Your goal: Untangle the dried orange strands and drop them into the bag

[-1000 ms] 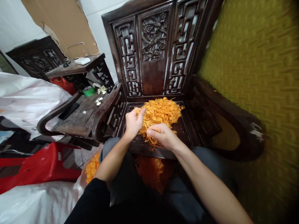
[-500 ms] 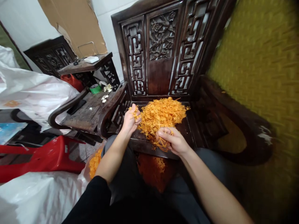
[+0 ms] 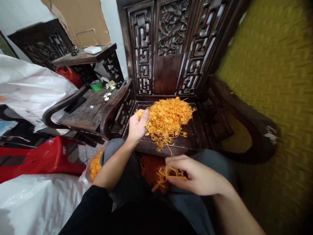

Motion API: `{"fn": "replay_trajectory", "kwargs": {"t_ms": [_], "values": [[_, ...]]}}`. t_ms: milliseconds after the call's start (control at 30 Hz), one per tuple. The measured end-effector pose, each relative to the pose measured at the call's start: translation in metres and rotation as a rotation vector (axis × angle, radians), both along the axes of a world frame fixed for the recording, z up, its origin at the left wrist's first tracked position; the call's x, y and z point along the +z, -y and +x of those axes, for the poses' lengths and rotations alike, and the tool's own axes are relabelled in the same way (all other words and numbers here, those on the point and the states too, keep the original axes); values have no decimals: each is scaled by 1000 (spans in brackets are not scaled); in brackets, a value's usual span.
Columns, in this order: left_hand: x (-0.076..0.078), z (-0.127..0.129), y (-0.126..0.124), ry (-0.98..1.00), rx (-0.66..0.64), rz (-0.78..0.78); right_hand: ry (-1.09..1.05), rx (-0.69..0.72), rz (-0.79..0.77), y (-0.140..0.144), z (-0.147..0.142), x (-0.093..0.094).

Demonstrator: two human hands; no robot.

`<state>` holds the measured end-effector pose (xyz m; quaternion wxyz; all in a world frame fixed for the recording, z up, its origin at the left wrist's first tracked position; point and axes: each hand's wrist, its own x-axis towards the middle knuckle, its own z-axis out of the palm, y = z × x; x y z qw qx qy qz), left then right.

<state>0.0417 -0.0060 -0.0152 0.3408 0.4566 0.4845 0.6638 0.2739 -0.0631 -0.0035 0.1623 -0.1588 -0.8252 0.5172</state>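
Orange strands (image 3: 168, 119) piled on dark wooden chair seat (image 3: 188, 140), 12 o'clock from the lap. Left hand (image 3: 137, 125) at pile's 9 o'clock edge, fingers pinching a few strands. Right hand (image 3: 195, 176) at 6 o'clock over lap, closed on a small bunch (image 3: 166, 173).

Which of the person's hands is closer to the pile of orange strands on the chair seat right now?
Left. The left hand touches the near left edge of the pile of orange strands on the chair seat. The right hand is off the seat over the lap, holding a small bunch of strands.
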Motion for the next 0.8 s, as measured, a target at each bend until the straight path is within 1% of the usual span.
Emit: {"fn": "replay_trajectory", "kwargs": {"t_ms": [33,100,167,200,267,367,467,567,667,733,800], "values": [[0,-2,1,-23,6,13,27,-3,18,7,-3,-6],[1,-6,3,-56,15,27,39,-80,41,17,-7,-20],[1,-9,3,-65,13,31,19,-167,52,22,-2,-28],[1,-11,4,-63,7,30,32,-184,58,23,4,-29],[0,-11,5,-57,-11,28,143,-146,74,26,20,-25],[2,-9,7,-75,-29,31,397,-40,90,30,40,-12],[6,-4,10,-129,-32,61,503,-63,73,32,42,-5],[9,0,11,-160,-45,84,526,-85,46,31,33,-6],[10,3,10,-198,-52,94,532,-165,105,29,28,-8],[10,6,11,-245,-51,109,469,-236,168,29,25,-6],[11,10,13,-293,-48,121,336,-325,196,28,17,1]]}}
